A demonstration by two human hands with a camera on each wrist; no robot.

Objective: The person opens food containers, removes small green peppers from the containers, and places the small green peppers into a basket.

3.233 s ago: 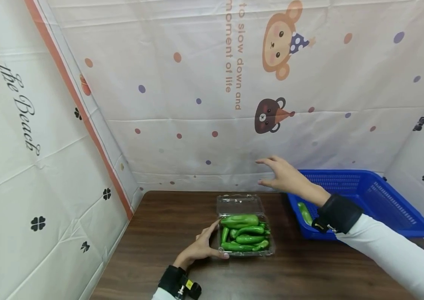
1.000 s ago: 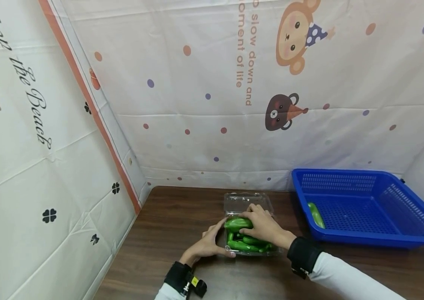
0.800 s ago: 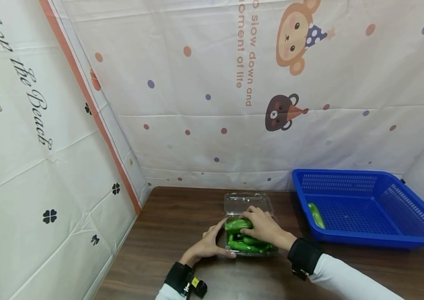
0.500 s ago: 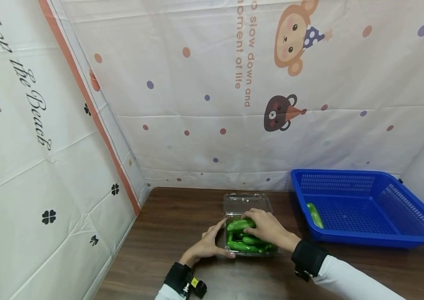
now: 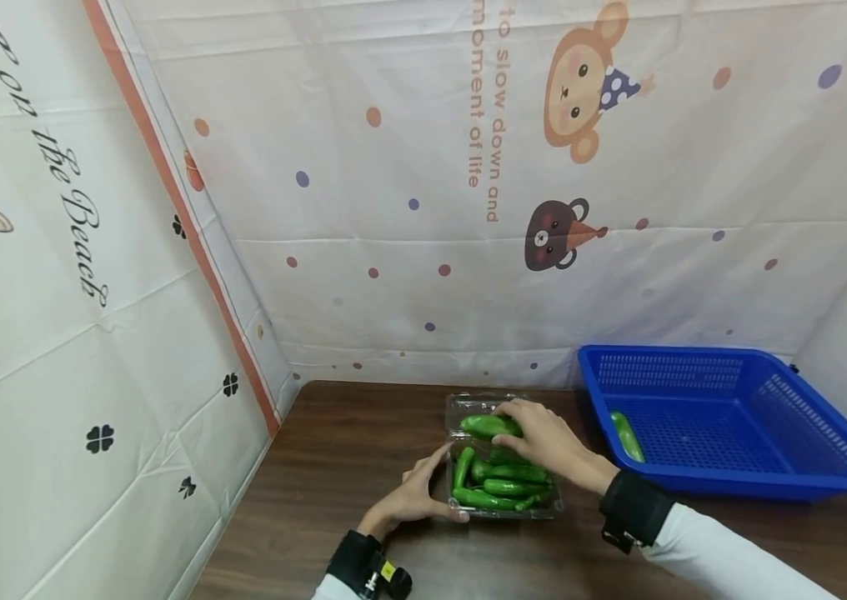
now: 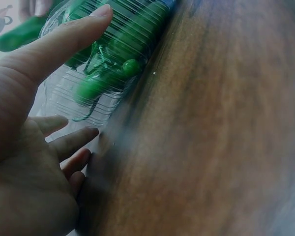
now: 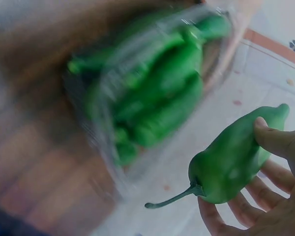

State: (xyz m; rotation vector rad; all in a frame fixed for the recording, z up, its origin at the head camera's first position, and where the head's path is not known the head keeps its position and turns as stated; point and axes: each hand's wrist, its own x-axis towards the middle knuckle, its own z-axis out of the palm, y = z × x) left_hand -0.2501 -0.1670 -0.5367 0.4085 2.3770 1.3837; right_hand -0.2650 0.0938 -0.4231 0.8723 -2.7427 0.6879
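Observation:
My right hand point(image 5: 549, 442) pinches a plump green pepper point(image 5: 485, 427) between thumb and fingers, over the back of a clear plastic clamshell box point(image 5: 557, 505). In the right wrist view the pepper's curved stem point(image 7: 169, 198) points away from the palm. Several slimmer green peppers point(image 5: 515, 487) lie inside the box, whose clear lid point(image 5: 459, 406) is folded back. My left hand point(image 5: 410, 502) is spread along the box's left side, thumb at the front corner and fingers toward the back. In the left wrist view the thumb point(image 6: 73, 39) overlaps the ribbed wall.
A blue perforated basket point(image 5: 739, 482) stands on the right of the brown wooden table point(image 5: 348, 433). One green pepper point(image 5: 628, 437) lies in it near its left wall. Printed white cloth point(image 5: 363, 317) hangs behind the table and at both sides.
The right hand came from near the basket down to the box and took hold of the plump pepper, which has since risen toward the lid. The left hand has stayed at the box.

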